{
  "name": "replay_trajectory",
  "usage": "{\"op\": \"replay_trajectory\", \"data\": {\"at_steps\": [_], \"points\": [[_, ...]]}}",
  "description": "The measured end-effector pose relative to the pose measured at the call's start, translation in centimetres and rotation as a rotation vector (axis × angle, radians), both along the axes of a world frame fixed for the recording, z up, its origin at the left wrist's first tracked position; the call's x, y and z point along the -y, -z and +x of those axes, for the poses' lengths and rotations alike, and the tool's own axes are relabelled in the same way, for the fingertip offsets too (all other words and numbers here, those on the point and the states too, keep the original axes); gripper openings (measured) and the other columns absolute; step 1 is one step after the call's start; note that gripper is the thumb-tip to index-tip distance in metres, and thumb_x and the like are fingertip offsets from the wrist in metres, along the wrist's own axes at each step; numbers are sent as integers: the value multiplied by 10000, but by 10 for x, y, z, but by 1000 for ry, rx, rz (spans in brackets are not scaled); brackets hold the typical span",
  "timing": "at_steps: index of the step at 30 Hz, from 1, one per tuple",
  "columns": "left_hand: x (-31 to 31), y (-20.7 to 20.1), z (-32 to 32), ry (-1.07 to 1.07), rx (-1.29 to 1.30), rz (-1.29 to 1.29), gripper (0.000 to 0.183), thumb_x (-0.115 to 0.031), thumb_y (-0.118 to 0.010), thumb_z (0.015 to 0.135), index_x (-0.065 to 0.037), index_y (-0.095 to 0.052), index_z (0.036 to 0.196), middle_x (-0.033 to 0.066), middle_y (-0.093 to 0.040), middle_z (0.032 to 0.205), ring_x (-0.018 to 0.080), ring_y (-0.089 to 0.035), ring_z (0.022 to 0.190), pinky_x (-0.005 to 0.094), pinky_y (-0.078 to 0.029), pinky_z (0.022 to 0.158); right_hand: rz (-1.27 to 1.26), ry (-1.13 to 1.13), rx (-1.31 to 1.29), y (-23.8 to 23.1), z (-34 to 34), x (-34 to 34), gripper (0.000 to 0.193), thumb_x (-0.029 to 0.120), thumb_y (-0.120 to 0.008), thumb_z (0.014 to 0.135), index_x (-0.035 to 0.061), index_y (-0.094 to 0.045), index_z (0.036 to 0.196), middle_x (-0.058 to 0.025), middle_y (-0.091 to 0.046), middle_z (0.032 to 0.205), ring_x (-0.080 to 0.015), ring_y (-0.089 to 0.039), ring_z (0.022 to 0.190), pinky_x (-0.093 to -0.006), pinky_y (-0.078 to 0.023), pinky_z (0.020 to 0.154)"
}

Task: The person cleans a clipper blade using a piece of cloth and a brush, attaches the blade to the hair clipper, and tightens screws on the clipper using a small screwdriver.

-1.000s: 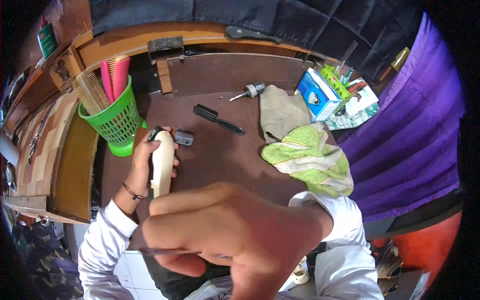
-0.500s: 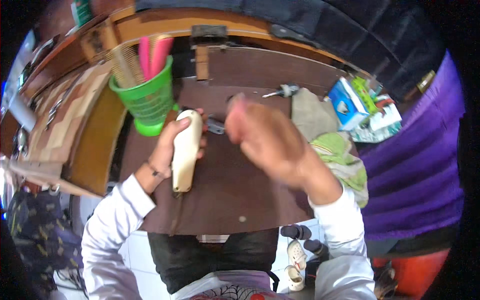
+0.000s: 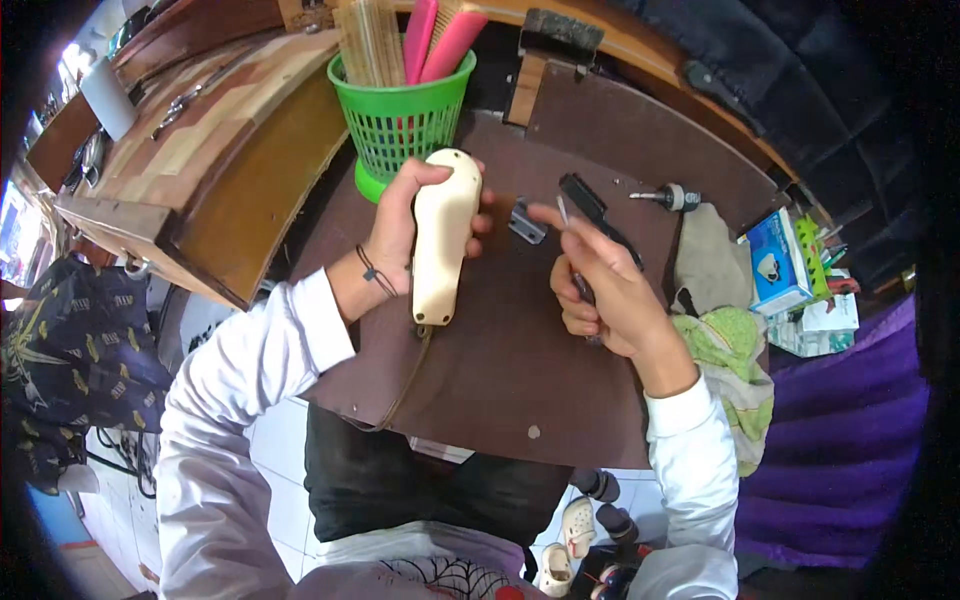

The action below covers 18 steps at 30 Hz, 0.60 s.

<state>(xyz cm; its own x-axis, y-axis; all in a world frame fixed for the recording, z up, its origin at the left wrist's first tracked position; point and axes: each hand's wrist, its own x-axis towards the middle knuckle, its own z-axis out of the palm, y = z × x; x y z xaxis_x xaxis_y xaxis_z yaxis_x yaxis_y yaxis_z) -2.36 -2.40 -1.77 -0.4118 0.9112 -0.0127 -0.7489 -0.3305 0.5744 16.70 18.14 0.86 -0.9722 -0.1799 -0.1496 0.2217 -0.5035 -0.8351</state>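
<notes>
My left hand [image 3: 395, 215] is closed around a cream hair clipper [image 3: 447, 240]. Its smooth, flat side with screws at the corners faces up, and a cord [image 3: 408, 385] hangs from the lower end. To the right, my right hand [image 3: 610, 290] is closed on a slim screwdriver [image 3: 563, 210], its thin metal shaft sticking up past the fingers and its dark handle partly hidden in the palm. Between the hands a grey metal clipper blade [image 3: 527, 222] lies on the brown tabletop [image 3: 500, 380]. A black brush [image 3: 590, 207] lies just beyond my right hand.
A green basket [image 3: 400, 120] with pink and tan combs stands at the back left, beside a wooden cabinet [image 3: 220, 210]. Another screwdriver [image 3: 670, 196], a grey cloth [image 3: 712, 255], a green towel [image 3: 735, 370] and a blue box [image 3: 778, 262] line the right side. A purple curtain [image 3: 840, 440] hangs beyond.
The view has shifted, so the table stands lower and further right. My right hand, blurred before, now shows the screwdriver in its fingers. The clipper stays in my left hand.
</notes>
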Motion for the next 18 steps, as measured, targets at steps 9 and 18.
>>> {"op": "replay_trajectory", "data": {"at_steps": [9,18], "points": [[-6,12,-4,-140,-244,-107,544,-430,-552,951,-34,-540,1324,98,-628,1089,196,-618,833,323,-560,671,345,274,26,-4,9,44,436,93,-575,1051,42,-525,1481,-42,-616,891,-93,-578,680,-232,-454,593],[-8,23,-10,-64,-88,10,570,-437,-557,957,-2,-526,1323,113,-614,1064,190,-597,819,293,-549,684,1070,28,-486,8,12,31,300,58,-636,958,39,-681,1253,-99,-655,776,-179,-663,729,-349,-495,624]]}}
